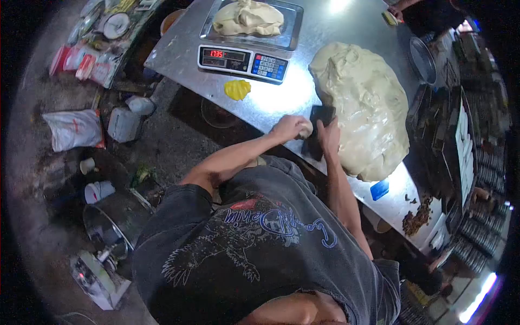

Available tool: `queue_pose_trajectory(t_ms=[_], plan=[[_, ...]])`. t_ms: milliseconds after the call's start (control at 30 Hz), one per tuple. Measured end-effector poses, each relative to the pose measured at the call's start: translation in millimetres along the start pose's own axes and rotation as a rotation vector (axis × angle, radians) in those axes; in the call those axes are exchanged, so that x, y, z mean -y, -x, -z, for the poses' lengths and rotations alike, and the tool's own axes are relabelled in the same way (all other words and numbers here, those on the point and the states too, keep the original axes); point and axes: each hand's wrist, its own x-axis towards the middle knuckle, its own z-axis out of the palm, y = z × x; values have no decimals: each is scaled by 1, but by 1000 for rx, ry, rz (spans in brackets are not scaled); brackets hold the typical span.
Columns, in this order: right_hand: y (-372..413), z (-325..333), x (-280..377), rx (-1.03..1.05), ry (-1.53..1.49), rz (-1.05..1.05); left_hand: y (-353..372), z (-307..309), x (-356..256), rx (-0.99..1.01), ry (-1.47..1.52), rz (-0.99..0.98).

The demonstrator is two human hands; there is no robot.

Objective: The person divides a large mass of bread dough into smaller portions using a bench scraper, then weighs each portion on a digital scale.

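My left hand [292, 128] is closed at the table's front edge, with a small pale lump, apparently a piece of dough [306, 129], at its fingers. Close beside it, my right hand [329, 135] grips a dark flat scraper [323, 114] against the near side of a big dough mass [368, 108]. The dough is smooth, glossy and cream-coloured. A digital scale [242, 64] with red digits stands farther left, bearing a dough lump [248, 18] on its tray. Between the scale and my left hand lies a yellow scraper [237, 90].
The metal table [181, 51] runs diagonally in front of me. A blue scraper [380, 189] and brown crumbs [417, 216] lie at its right end. A round metal pan [422, 60] is beyond the dough. Another person's hand [397, 12] shows at top right. A sack [75, 130] sits on the floor.
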Motion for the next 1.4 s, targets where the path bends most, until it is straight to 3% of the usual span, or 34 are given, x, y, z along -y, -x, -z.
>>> queue_pose_trajectory(t_ms=[100, 233, 267, 300, 400, 433, 533, 600, 667, 700, 733, 767, 833, 900, 1133, 1267, 1367, 1400], plan=[[-14, -3, 8, -8, -174, -22, -28, 57, -38, -208, -46, -115], [-2, -2, -11, 33, -497, -28, -103, 170, -82, -776, -333, -680], [3, 5, -13, 48, -593, -44, -121, 198, -91, -835, -401, -647], [8, 13, -14, 58, -690, -57, -130, 218, -94, -832, -450, -492], [22, 36, -16, -33, -721, -74, -150, 247, -60, -792, -972, -314], [27, 45, -15, -66, -756, -72, -143, 242, -60, -794, -1133, -300], [38, 57, -47, -205, -716, -124, -118, 206, -77, -946, -1028, -482], [54, 69, -54, -262, -788, -182, -97, 171, -72, -802, -731, -379], [66, 78, -68, -311, -885, -215, -77, 132, -40, -536, -319, -411], [73, 82, -74, -336, -911, -231, -43, 104, -55, -395, -82, -130], [78, 86, -79, -358, -937, -246, -33, 76, -21, -421, -260, -320], [82, 87, -89, -350, -983, -252, -10, 56, -32, -188, -120, -65], [84, 87, -111, -337, -1078, -267, 20, 32, -53, -10, -194, -187], [85, 91, -122, -330, -1105, -262, 35, 12, -62, 67, -178, -186], [67, 106, -140, -310, -1106, -224, 23, -38, -108, -1, -200, -206], [75, 128, -129, -377, -1138, -182, -1, -94, -101, 32, -119, -148], [86, 137, -141, -432, -1154, -217, -7, -141, -70, -106, -382, -480], [91, 139, -146, -461, -1127, -239, -9, -147, -65, -80, -411, -477]])
